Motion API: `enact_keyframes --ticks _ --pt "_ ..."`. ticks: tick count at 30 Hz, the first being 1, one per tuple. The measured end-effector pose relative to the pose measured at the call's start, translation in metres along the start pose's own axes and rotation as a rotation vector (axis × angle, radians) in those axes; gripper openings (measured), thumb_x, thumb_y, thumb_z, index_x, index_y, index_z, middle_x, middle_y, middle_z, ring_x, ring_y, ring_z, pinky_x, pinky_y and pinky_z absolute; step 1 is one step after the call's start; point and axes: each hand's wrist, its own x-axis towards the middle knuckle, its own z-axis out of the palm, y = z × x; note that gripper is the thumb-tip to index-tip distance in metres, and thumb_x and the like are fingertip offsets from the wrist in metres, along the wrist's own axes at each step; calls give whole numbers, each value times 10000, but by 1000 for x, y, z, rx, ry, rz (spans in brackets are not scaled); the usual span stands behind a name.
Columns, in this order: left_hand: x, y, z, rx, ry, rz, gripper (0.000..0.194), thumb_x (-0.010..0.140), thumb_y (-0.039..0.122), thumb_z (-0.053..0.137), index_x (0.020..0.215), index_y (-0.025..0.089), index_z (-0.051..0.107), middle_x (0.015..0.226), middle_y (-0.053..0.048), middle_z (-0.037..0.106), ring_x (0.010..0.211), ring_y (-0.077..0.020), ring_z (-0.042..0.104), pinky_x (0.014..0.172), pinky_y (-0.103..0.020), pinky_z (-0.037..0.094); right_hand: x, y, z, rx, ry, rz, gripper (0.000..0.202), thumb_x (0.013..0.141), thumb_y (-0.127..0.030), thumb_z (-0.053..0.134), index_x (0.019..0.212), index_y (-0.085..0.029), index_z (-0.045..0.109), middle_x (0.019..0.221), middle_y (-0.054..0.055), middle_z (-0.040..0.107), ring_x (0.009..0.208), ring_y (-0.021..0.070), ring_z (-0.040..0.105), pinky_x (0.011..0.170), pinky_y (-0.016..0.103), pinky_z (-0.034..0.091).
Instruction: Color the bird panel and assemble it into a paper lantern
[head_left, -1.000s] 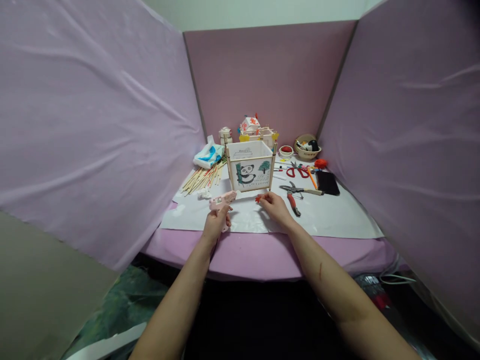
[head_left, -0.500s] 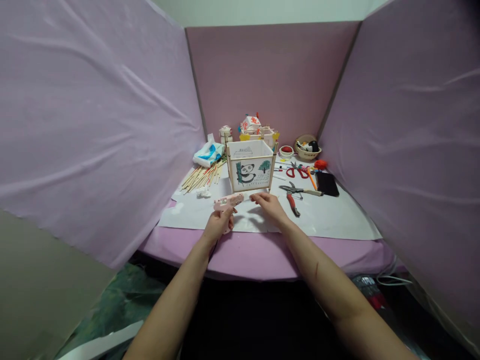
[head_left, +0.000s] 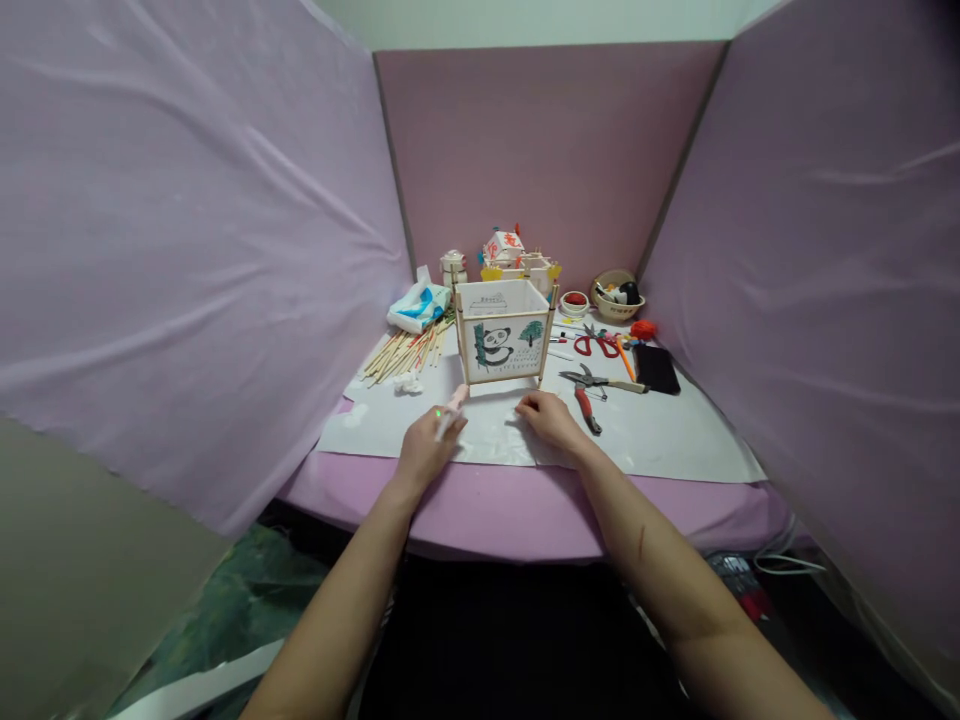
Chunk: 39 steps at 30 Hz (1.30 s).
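Note:
My left hand [head_left: 430, 445] is wrapped round a pink glue gun [head_left: 453, 406], which has a small green light and points away from me. The gun's tip is close to the lower left corner of a box [head_left: 502, 348] with white panels, stick edges and a drawn panda and tree. Low over the white sheet, my right hand [head_left: 551, 416] has its fingers pinched together, right of the gun and in front of the box. Whatever those fingertips hold, if anything, is too small to make out.
Thin sticks [head_left: 409, 355] and a tissue pack [head_left: 420, 305] lie at the left. Pliers [head_left: 588, 408], a cutter [head_left: 604, 380], red-handled scissors [head_left: 596, 345] and a black phone [head_left: 656, 369] are at the right. A basket [head_left: 616, 308] and a decorated model [head_left: 517, 262] stand behind.
The glue gun has turned from pointing right to pointing forward, near the box's corner. My right hand has moved slightly right and down, away from the gun.

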Motion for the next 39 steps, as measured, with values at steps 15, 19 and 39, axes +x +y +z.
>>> enact_keyframes --ticks 15,19,39 --pt "12 -13 -37 698 -11 72 472 845 444 719 1231 180 656 1154 -103 639 1092 -256 618 963 -332 470 -7 -3 16 -479 -43 -51 188 939 -205 514 883 -169 689 1049 111 698 1047 249 595 810 323 327" --pt "37 -38 -95 804 149 -86 353 967 350 604 1262 157 594 1288 -112 596 1144 -258 601 988 -487 491 -7 -1 19 -485 -33 -52 186 938 -206 511 887 -167 686 1039 104 693 1031 247 598 786 322 326" --pt "127 -50 -82 738 5 -136 354 962 357 623 1254 160 591 1247 -103 613 1062 -235 637 891 -443 559 -7 1 19 -424 -35 -58 158 921 -213 536 843 -177 669 979 66 690 968 220 602 763 319 308"
